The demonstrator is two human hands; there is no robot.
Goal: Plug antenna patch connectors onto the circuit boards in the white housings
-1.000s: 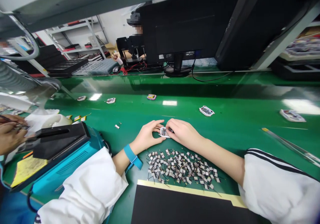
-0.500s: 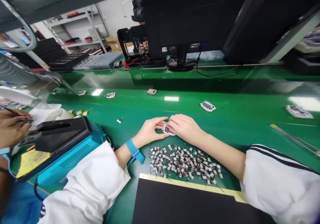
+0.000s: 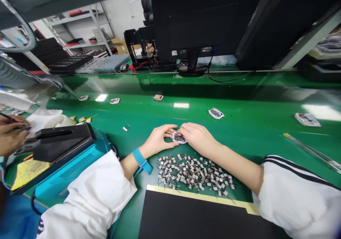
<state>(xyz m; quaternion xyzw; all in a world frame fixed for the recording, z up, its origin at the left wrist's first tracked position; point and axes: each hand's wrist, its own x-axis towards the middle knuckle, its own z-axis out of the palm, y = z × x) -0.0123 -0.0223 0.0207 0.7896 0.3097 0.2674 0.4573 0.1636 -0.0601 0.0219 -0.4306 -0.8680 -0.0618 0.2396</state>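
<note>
The white-rimmed circuit module (image 3: pixel 179 137) lies between your hands, on the green bench (image 3: pixel 255 100) and just above the pile of parts. Its long axis runs across you from left to right, dipping slightly toward the right, and its dark centre shows between your fingers.

Your hands are drawn in narrow around it. Your right hand (image 3: pixel 197 136) comes in from the right and covers the module's right end, making it the nearer hand. Your left hand (image 3: pixel 157 139) curves in from the left, with its fingers (image 3: pixel 170 128) reaching the upper left edge. Both seem to hold the module, though you can't tell how firmly.

Just below your hands is a loose pile of small metallic parts (image 3: pixel 195 173) with thin wires, not quite touching your wrists. A blue wristband (image 3: pixel 140 160) circles your left wrist. Nearer you, past the pile, is a black mat (image 3: pixel 199 214) with a yellow edge.

To the left stands a teal machine (image 3: pixel 70 168) with a black top, and a yellow note (image 3: pixel 30 173) lies beside it. Farther up the bench are more modules, one at (image 3: pixel 216 113) and another at (image 3: pixel 307 119). At the far left, a co-worker's hand (image 3: pixel 10 132) holds a thin tool (image 3: pixel 16 123).
</note>
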